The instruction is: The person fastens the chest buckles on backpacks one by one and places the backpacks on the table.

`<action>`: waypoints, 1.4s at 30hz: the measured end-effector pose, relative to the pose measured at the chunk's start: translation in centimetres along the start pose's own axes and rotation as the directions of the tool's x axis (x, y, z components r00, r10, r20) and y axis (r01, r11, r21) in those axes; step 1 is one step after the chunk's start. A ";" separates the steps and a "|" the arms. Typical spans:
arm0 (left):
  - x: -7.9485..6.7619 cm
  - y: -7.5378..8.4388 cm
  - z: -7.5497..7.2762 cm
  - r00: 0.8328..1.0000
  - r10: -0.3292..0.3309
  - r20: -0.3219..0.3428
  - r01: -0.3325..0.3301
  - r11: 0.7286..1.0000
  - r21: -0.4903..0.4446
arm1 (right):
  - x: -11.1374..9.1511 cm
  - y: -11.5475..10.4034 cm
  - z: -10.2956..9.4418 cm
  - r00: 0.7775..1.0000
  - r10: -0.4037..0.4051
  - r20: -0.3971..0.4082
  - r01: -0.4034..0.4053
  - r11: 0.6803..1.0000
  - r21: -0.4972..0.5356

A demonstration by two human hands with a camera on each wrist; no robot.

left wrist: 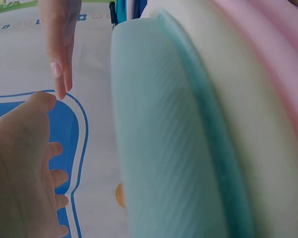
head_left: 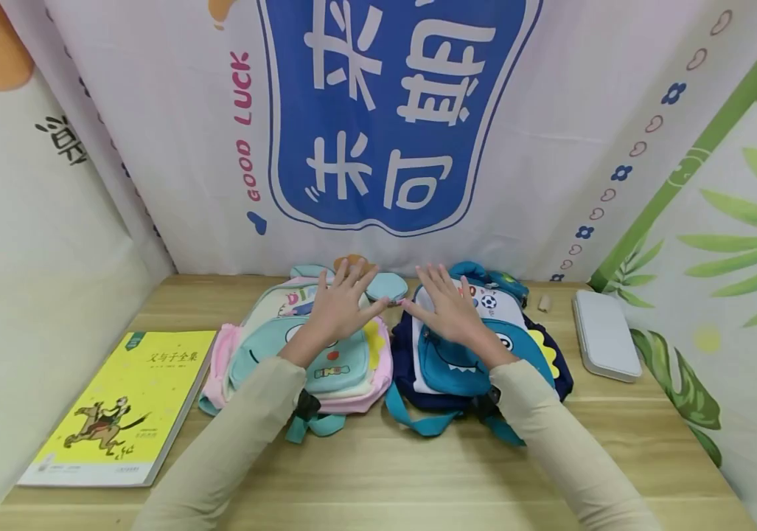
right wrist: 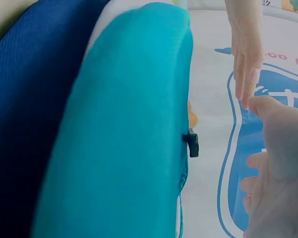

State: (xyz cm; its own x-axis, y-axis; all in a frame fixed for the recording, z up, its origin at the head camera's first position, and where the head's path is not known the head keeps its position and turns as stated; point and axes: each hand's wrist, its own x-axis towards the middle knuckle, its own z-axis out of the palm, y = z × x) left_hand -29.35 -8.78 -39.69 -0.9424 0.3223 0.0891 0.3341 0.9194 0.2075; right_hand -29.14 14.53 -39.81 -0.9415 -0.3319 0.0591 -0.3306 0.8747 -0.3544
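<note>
Two small children's backpacks lie side by side on the wooden table. The left one is mint and pink with a cartoon face on its front pocket. On the right, the other backpack is teal and navy with a toothy dinosaur face and yellow spikes. My left hand is spread over the mint backpack, palm down and fingers straight. Over the teal backpack my right hand is spread the same way. Both thumbs point inward toward each other. In the wrist views, the hands show above the bulging pockets, holding nothing.
A yellow book lies at the left of the table. To the right are a white rounded case and a small beige piece. A printed curtain hangs directly behind the backpacks.
</note>
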 end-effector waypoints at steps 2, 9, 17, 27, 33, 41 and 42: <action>0.1 0.0 0.0 1.000 -0.001 0.002 0.001 1.000 -0.008 | 0.0 0.1 -0.1 1.000 0.001 0.002 -0.001 1.000 0.000; 0.5 0.4 -0.1 1.000 0.018 0.013 -0.017 0.999 -0.044 | 0.2 0.6 -0.7 1.000 -0.019 0.014 0.019 1.000 -0.010; 0.4 2.0 0.2 0.996 0.083 0.010 -0.082 0.994 -0.073 | -0.9 1.9 -3.2 0.996 -0.085 0.039 0.084 0.996 0.036; 0.0 4.7 0.8 0.984 0.176 0.031 -0.171 0.979 -0.115 | -2.9 6.0 -5.6 0.997 -0.073 0.026 0.072 0.995 0.063; -0.5 5.7 1.5 0.971 0.226 0.083 -0.210 0.963 -0.167 | -4.7 8.7 -6.3 0.999 -0.030 0.040 0.025 0.994 0.109; -0.5 6.5 2.7 0.932 0.339 0.129 -0.311 0.930 -0.198 | -7.0 12.4 -6.9 0.992 -0.003 0.128 -0.023 0.980 0.197; -0.4 6.5 2.9 0.927 0.347 0.140 -0.316 0.927 -0.203 | -7.3 13.0 -7.0 0.990 0.001 0.140 -0.030 0.978 0.208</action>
State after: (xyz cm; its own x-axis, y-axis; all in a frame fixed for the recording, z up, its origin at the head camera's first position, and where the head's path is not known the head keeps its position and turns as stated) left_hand -26.80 -2.26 -41.18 -0.7599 0.6498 0.0184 0.6108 0.7040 0.3623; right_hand -27.03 30.74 -38.32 -0.9233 -0.3772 -0.0725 -0.2810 0.7920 -0.5420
